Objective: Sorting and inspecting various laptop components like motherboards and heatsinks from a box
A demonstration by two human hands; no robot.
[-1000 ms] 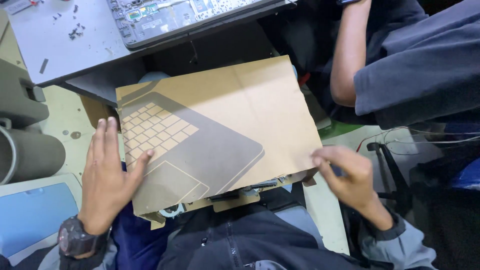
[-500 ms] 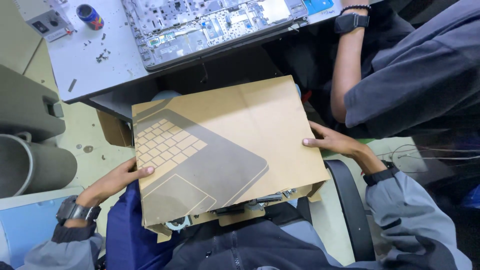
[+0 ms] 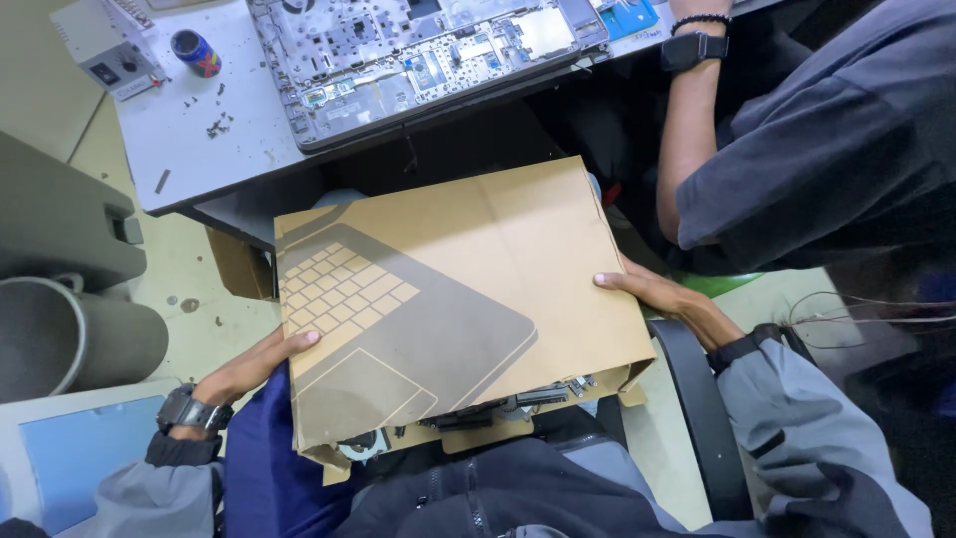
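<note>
the flat brown cardboard laptop box (image 3: 453,299) lies across the person's lap below the desk edge, left hand (image 3: 254,364) and right hand (image 3: 662,297) each gripping a side edge, seemingly to keep it level over the loose parts (image 3: 518,402) poking out beneath.

A pale grey counter (image 3: 249,130) lies beyond both hands. On it rest an opened laptop chassis (image 3: 428,55), a small grey box (image 3: 105,45), a striped cylinder (image 3: 196,53) and scattered screws (image 3: 217,125).
</note>
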